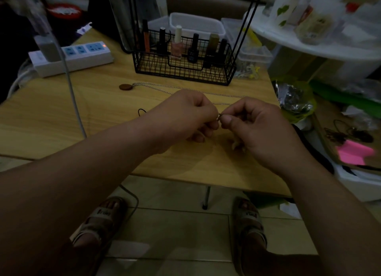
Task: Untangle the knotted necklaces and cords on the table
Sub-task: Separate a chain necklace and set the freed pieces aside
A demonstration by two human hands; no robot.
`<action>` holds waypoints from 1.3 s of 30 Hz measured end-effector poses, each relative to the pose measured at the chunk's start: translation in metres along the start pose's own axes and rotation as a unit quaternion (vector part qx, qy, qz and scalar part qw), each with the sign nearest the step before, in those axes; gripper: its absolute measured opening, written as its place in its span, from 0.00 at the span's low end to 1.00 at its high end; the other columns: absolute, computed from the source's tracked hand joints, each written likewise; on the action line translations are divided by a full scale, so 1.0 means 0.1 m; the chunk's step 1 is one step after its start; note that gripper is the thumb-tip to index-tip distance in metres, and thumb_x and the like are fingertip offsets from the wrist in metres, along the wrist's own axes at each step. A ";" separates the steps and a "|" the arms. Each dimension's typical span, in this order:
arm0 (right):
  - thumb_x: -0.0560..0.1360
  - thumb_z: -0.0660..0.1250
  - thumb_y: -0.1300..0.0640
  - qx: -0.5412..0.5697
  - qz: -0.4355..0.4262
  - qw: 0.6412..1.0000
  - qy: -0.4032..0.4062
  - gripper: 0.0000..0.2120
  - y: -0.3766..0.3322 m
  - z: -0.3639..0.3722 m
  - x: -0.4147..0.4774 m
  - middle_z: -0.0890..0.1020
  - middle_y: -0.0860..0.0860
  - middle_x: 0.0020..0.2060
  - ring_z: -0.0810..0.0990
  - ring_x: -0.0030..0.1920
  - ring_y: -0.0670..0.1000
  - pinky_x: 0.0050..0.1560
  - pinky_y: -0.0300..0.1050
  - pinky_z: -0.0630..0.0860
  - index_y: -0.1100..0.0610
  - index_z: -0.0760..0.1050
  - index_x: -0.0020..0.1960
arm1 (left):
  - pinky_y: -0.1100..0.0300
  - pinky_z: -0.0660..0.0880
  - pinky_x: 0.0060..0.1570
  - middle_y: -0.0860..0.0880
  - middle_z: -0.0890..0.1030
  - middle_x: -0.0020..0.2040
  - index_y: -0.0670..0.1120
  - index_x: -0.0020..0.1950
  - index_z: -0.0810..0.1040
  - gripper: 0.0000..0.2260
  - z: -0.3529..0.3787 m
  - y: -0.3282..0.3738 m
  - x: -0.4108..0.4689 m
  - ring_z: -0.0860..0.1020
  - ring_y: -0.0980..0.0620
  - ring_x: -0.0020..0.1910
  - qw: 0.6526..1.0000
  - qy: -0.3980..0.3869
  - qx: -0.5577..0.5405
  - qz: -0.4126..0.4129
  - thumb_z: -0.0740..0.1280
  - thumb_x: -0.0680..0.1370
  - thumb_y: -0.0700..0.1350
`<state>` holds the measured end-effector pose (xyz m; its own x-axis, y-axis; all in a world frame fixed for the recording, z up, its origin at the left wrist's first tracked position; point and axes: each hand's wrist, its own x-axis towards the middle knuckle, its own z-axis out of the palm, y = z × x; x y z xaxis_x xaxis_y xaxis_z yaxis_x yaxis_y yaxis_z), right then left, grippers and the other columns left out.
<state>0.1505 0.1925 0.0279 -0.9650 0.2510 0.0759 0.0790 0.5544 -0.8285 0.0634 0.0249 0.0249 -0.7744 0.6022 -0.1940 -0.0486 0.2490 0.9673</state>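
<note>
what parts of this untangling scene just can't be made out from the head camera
- The knot: too small and dim, pinched between the left hand and right hand.
- The silver chain: its middle runs behind both hands, so whether it joins the pinched piece cannot be told.
- The black cord: only a loop shows; the left forearm hides the rest.
- Nail polish labels in the wire basket: too small and dark.

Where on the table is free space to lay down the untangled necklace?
Bare table lies left of the left hand, below the power strip. Behind the hands it is crowded: silver chain, wire basket.
</note>
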 end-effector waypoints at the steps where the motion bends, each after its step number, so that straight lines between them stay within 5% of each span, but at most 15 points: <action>1: 0.80 0.71 0.55 0.003 -0.003 1.000 0.008 0.02 0.00 0.00 0.00 0.84 0.48 0.39 0.81 0.32 0.50 0.31 0.43 0.79 0.50 0.81 0.49 | 0.59 0.82 0.40 0.47 0.87 0.42 0.42 0.50 0.81 0.04 0.00 0.01 0.00 0.85 0.51 0.41 1.000 0.001 0.009 -0.001 0.68 0.81 0.42; 5: 0.81 0.69 0.56 0.059 0.009 0.998 0.024 0.03 -0.01 0.01 -0.01 0.83 0.44 0.35 0.77 0.31 0.43 0.30 0.37 0.75 0.53 0.81 0.50 | 0.59 0.83 0.38 0.45 0.87 0.44 0.43 0.50 0.81 0.03 0.01 0.03 -0.03 0.85 0.51 0.39 1.000 0.000 0.022 -0.007 0.69 0.81 0.42; 10: 0.82 0.67 0.54 0.153 0.069 0.986 -0.010 0.05 -0.01 0.05 0.00 0.80 0.48 0.33 0.74 0.31 0.47 0.35 0.47 0.73 0.53 0.81 0.50 | 0.60 0.80 0.36 0.43 0.85 0.47 0.44 0.45 0.76 0.05 0.01 0.05 -0.04 0.84 0.51 0.39 0.998 0.002 -0.054 -0.019 0.70 0.80 0.38; 12: 0.82 0.67 0.53 0.168 0.085 0.982 -0.016 0.06 -0.01 0.06 0.01 0.80 0.49 0.33 0.74 0.31 0.48 0.35 0.47 0.71 0.53 0.81 0.48 | 0.60 0.79 0.35 0.45 0.84 0.41 0.44 0.43 0.74 0.08 0.02 0.05 -0.04 0.83 0.51 0.38 0.994 0.000 -0.102 -0.027 0.70 0.79 0.36; 14: 0.81 0.67 0.54 0.171 0.090 0.981 -0.014 0.06 -0.01 0.07 0.01 0.79 0.50 0.33 0.73 0.30 0.49 0.35 0.49 0.69 0.53 0.80 0.47 | 0.60 0.78 0.33 0.48 0.82 0.34 0.44 0.41 0.73 0.10 0.02 0.04 -0.04 0.82 0.51 0.35 0.990 -0.007 -0.137 -0.037 0.68 0.80 0.35; 19: 0.80 0.68 0.58 0.175 0.075 0.981 -0.019 0.03 0.00 0.05 0.03 0.80 0.51 0.32 0.74 0.30 0.49 0.32 0.46 0.70 0.54 0.79 0.48 | 0.60 0.77 0.31 0.48 0.81 0.36 0.44 0.49 0.77 0.06 0.01 0.05 -0.04 0.79 0.52 0.34 0.983 -0.027 -0.176 -0.051 0.67 0.80 0.34; 23: 0.81 0.68 0.60 0.147 0.036 0.988 -0.035 0.07 -0.01 0.04 -0.01 0.81 0.50 0.35 0.75 0.33 0.49 0.35 0.49 0.72 0.50 0.83 0.54 | 0.59 0.79 0.34 0.46 0.80 0.37 0.42 0.52 0.80 0.06 0.00 0.06 -0.05 0.79 0.52 0.35 0.993 -0.017 -0.103 -0.046 0.67 0.80 0.33; 28: 0.81 0.68 0.61 0.097 -0.010 0.995 -0.008 0.09 -0.05 0.09 -0.04 0.82 0.43 0.36 0.77 0.35 0.41 0.35 0.37 0.75 0.49 0.83 0.53 | 0.53 0.85 0.40 0.43 0.79 0.39 0.41 0.45 0.81 0.05 0.07 0.03 -0.05 0.79 0.50 0.37 1.000 -0.001 0.000 -0.027 0.69 0.80 0.35; 35: 0.82 0.66 0.62 0.128 0.008 0.992 0.013 0.09 -0.06 0.07 -0.01 0.80 0.49 0.36 0.76 0.34 0.49 0.35 0.46 0.75 0.49 0.82 0.52 | 0.56 0.83 0.37 0.41 0.84 0.48 0.41 0.52 0.80 0.04 0.04 0.04 -0.06 0.85 0.47 0.41 0.996 -0.011 -0.081 -0.035 0.65 0.84 0.38; 39: 0.81 0.69 0.60 0.098 0.008 0.995 0.006 0.06 -0.04 0.06 -0.01 0.80 0.44 0.36 0.76 0.32 0.41 0.32 0.39 0.74 0.50 0.81 0.52 | 0.57 0.82 0.37 0.41 0.84 0.44 0.41 0.50 0.79 0.03 0.02 0.05 -0.05 0.85 0.47 0.40 0.992 -0.002 -0.123 -0.037 0.66 0.83 0.36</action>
<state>0.1493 0.1855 0.0284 -0.9611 0.2679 0.0676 0.0425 0.3850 -0.9219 0.0678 0.0245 0.0306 -0.7606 0.5919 -0.2668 -0.2587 0.1006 0.9607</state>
